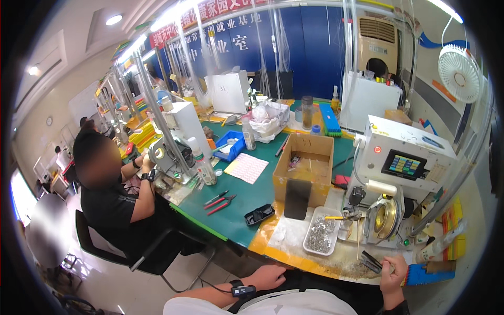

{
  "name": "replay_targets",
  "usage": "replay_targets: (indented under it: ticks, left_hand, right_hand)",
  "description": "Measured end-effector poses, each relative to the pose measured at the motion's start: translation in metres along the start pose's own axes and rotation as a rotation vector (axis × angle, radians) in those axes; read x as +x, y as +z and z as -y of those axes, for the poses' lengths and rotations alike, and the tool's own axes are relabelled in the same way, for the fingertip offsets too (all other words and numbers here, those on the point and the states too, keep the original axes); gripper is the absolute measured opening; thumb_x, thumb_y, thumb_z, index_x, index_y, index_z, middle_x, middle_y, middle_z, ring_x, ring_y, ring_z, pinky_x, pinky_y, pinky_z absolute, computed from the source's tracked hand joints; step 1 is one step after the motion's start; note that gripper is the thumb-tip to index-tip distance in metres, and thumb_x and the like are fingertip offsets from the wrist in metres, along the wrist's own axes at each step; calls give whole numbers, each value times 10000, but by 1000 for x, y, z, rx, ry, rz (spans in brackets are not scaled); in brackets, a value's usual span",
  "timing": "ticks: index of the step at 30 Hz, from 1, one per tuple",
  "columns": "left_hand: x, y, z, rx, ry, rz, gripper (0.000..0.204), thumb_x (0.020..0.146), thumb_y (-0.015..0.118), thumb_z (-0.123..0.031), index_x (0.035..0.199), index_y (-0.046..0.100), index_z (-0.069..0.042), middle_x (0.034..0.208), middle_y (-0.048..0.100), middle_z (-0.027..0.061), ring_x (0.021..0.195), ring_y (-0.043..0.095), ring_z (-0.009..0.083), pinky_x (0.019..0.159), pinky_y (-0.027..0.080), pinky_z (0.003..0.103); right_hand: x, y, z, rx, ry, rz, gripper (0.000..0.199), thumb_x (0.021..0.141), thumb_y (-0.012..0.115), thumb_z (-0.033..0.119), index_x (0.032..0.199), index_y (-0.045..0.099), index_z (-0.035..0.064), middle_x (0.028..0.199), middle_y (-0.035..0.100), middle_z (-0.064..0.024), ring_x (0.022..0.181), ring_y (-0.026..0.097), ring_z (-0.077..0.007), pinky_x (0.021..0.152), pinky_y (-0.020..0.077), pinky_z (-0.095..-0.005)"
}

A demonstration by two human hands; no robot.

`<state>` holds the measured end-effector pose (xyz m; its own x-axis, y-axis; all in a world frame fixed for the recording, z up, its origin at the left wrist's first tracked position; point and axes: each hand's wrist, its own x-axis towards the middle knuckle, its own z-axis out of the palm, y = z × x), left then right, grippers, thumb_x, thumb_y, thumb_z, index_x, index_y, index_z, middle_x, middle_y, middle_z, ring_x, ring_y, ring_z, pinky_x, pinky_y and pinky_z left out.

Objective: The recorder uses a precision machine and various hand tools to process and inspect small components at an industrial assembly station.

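Note:
My right hand (394, 272) is at the table's front edge on the right, its fingers closed. A dark tool with two slim arms (372, 259) sticks out from its fingers toward the left; its exact kind is unclear. My left hand (271, 276) rests low at the front edge, near my lap, with its fingers mostly hidden. Between and beyond the hands stands a white tray (334, 242) of small shiny metal parts. Right of it is a white bench machine (407, 152) with a lit screen and a brass-coloured wheel (386, 218).
A cardboard box (303, 176) stands behind a dark phone-like slab (297, 199). Red-handled pliers (221, 205) and a black case (259, 214) lie on the green mat. A seated co-worker (118, 194) works at the left. Blue and yellow bins (428, 274) sit at the right edge.

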<state>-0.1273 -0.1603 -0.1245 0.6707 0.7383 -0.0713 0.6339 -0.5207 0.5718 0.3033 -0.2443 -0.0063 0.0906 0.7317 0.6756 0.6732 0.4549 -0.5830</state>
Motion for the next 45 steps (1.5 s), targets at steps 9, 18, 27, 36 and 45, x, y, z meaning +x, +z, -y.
replay_targets:
  ticks: [9,18,27,36,45]
  left_hand:
    - [17,-60,-30,154,304,233,469,939,662,-178,1408,649,-203,1115,750,88,955,733,319,797,603,435]
    - [59,-91,-88,223,786,-217,290,820,752,-85,1081,809,-201,980,731,-51,745,653,186,638,554,355]
    - [98,-77,-77,218,741,-421,286,719,782,-66,971,806,-199,1054,745,-7,877,662,266,763,574,379]
    - [99,-75,-84,257,650,-418,244,856,710,-71,1090,763,-114,1136,704,158,1017,643,398,875,541,504]
    - [96,-62,-76,196,582,-418,240,771,774,-62,1001,808,-122,1074,723,111,990,641,374,868,538,487]
  right_hand:
    - [17,32,-38,-263,-7,-55,33,839,726,63,865,711,48,777,633,-117,772,612,-351,741,470,-471]
    - [17,20,-26,-312,115,-43,38,848,733,104,855,726,67,816,668,-87,831,633,-331,773,486,-454]
    - [12,16,-24,-337,56,59,192,831,799,276,875,744,97,824,658,-60,852,642,-305,770,478,-438]
    - [13,13,-27,-379,61,217,368,903,770,447,982,763,88,962,689,-81,964,661,-301,903,491,-423]
    - [8,16,-31,-411,34,247,395,896,769,475,1009,771,96,991,706,-74,992,667,-301,896,499,-425]
